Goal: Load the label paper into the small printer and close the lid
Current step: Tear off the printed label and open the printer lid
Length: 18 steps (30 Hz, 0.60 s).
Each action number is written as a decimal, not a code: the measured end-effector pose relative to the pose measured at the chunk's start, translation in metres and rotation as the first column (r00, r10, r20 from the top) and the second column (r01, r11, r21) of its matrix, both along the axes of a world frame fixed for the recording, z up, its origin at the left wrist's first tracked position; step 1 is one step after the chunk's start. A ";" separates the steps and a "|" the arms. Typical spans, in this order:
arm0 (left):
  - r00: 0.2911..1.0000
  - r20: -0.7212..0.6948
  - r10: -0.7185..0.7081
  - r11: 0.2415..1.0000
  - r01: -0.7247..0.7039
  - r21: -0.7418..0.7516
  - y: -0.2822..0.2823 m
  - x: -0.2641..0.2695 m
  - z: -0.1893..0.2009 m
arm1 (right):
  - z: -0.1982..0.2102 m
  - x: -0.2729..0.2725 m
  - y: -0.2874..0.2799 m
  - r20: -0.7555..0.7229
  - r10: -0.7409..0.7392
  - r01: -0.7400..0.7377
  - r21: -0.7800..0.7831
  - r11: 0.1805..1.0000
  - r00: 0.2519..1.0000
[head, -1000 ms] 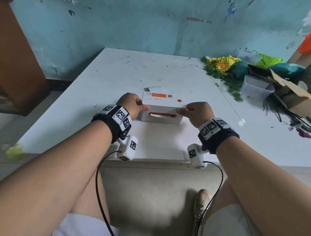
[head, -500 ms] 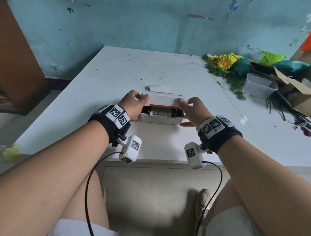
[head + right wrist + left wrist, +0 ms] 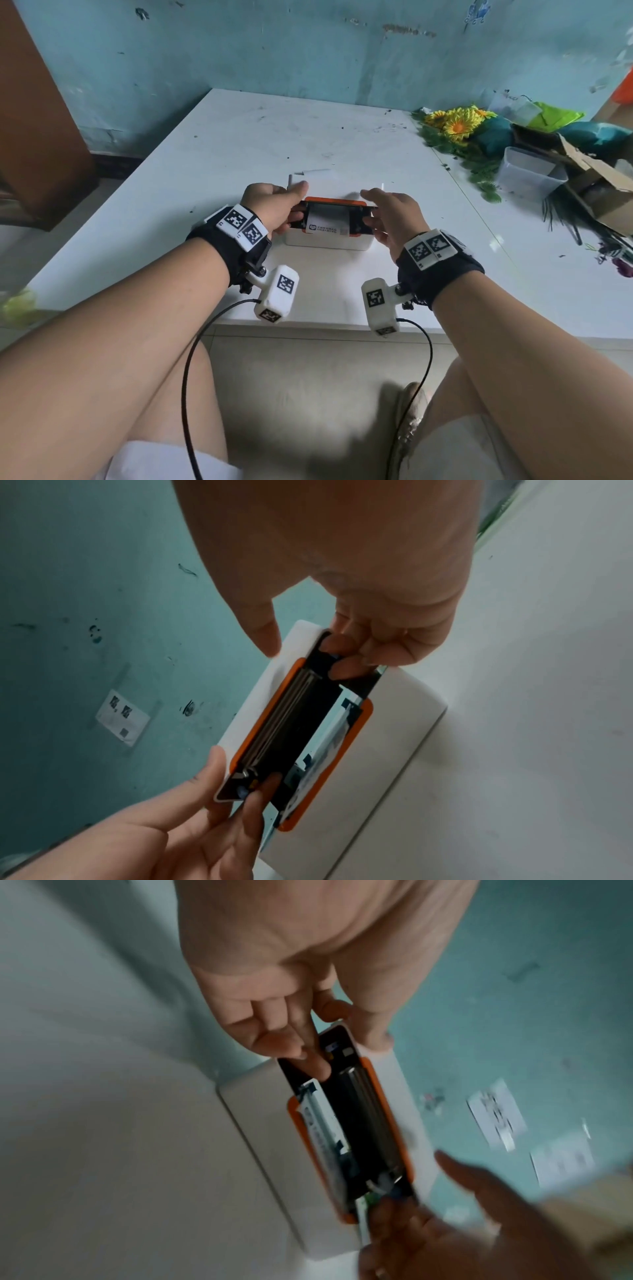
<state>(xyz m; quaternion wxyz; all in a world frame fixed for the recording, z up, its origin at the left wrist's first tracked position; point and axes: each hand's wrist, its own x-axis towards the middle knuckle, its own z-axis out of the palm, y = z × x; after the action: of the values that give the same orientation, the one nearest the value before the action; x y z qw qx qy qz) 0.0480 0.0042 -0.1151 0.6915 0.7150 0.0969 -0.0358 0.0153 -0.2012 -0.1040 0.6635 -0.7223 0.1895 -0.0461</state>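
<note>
1. The printer [image 3: 328, 240] sits near the table's [image 3: 205, 164] near edge, its lid [image 3: 334, 204] raised.
2. The left hand [image 3: 270, 207] pinches the lid's left end.
3. The right hand [image 3: 390, 219] pinches its right end.

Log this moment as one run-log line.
step: lid raised | left hand: grips lid's left end | right hand: grips lid's right end | printer: on table, paper inside

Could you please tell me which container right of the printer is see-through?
The plastic tub, nearer the printer; the cardboard box beside it is opaque brown.
</note>
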 end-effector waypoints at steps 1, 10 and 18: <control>0.999 -0.042 -0.004 0.997 0.001 -0.076 0.001 0.000 0.000 | 0.002 0.000 0.001 0.014 -0.016 0.015 0.036 0.999 1.000; 1.000 -0.009 -0.009 0.999 0.009 0.037 0.012 0.003 -0.005 | 0.008 0.006 0.018 0.201 -0.143 0.093 0.238 0.967 0.969; 0.995 -0.096 -0.011 0.966 0.035 0.256 0.027 0.007 -0.004 | 0.017 0.009 0.031 0.275 -0.093 0.044 0.178 0.983 0.957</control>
<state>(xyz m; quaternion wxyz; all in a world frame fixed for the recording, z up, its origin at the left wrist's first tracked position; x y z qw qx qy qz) 0.0550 0.0311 -0.1194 0.5870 0.7973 0.1246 -0.0645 0.0241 -0.1699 -0.0868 0.7407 -0.6423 0.1213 -0.1552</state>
